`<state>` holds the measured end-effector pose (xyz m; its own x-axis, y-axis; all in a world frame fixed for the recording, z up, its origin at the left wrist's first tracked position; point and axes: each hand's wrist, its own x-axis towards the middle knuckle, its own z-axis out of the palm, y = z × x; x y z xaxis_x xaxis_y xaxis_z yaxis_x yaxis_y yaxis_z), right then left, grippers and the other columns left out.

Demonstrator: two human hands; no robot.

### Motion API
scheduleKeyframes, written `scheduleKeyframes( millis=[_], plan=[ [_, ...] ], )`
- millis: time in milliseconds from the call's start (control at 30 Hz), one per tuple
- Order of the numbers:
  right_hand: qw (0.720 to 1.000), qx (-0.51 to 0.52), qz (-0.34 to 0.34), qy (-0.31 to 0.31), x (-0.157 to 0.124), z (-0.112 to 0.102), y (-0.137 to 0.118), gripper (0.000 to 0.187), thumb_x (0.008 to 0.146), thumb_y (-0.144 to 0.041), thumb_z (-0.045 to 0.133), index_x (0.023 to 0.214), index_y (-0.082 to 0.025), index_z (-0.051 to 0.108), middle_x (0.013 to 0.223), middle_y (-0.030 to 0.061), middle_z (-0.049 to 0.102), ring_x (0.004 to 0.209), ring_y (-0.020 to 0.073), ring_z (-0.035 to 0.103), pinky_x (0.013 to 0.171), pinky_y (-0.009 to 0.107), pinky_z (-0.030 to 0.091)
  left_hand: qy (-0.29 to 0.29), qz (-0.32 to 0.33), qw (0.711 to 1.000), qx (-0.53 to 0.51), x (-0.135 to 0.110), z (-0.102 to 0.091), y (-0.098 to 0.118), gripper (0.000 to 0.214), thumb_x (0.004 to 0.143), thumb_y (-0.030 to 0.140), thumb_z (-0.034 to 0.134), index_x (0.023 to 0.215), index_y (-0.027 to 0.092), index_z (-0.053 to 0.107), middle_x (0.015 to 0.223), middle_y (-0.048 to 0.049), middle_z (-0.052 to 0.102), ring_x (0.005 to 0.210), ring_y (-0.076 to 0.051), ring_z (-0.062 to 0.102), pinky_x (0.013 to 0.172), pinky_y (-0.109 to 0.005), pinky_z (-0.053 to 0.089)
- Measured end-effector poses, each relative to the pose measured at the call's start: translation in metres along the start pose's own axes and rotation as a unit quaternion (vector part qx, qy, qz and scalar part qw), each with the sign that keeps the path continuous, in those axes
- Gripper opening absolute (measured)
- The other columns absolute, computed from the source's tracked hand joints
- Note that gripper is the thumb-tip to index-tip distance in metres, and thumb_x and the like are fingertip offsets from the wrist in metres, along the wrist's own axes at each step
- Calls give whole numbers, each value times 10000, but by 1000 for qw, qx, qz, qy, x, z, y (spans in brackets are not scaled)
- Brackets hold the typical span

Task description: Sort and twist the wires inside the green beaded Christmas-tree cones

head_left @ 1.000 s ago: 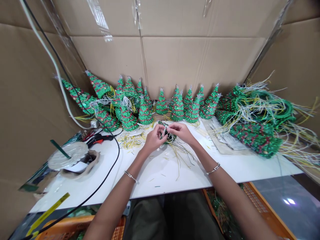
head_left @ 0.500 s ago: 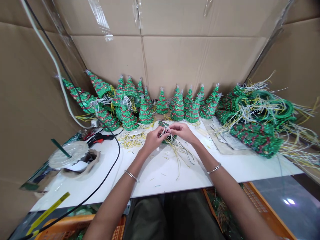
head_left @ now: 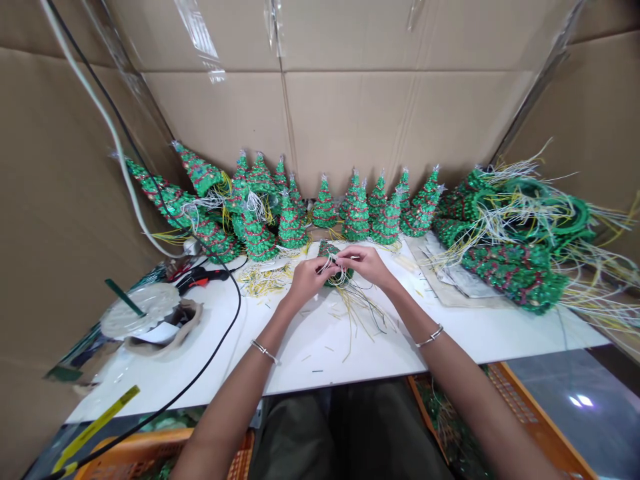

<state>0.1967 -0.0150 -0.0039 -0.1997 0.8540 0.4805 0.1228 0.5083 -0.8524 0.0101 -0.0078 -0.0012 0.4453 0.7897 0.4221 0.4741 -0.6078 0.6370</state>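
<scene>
Both hands meet over the middle of the white table (head_left: 310, 347). My left hand (head_left: 306, 280) and my right hand (head_left: 367, 263) are closed in pinches on the thin white and yellow wires (head_left: 336, 269) of a small green glitter tree (head_left: 331, 257) lying on its side between them. More of its wires (head_left: 357, 312) trail loose over the table toward me. A silver bangle is on each wrist.
A row of finished green trees (head_left: 356, 215) stands along the cardboard back wall, more lean at the left (head_left: 200, 200). A heap of green pieces with long wires (head_left: 520, 233) fills the right. A glue gun (head_left: 200, 277), black cable (head_left: 220, 347) and lidded cup (head_left: 140, 319) lie left. Orange crates sit below.
The hands have stayed on the small tree, fingers shifting slightly on its wires. The view has drifted a little.
</scene>
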Motion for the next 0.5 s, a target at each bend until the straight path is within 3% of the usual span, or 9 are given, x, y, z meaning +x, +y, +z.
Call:
scheduleKeyframes(
  millis=[300,500],
  plan=[
    [999,32,28,-3,1,1,1,296,716,-450,728,805,-168,720,759,36,681,643,137,606,640,286,527,-37,5,996,-78,4,-7,-2,340,822,469,580,711,154,649,621,19,558,573,-108,413,550,-222,303],
    [998,44,39,3,1,-2,-1,286,703,-440,739,789,-169,709,755,26,680,626,127,591,640,283,521,-49,26,998,-34,2,-10,2,289,877,412,502,804,170,643,667,17,561,585,-113,433,557,-222,317]
  ],
)
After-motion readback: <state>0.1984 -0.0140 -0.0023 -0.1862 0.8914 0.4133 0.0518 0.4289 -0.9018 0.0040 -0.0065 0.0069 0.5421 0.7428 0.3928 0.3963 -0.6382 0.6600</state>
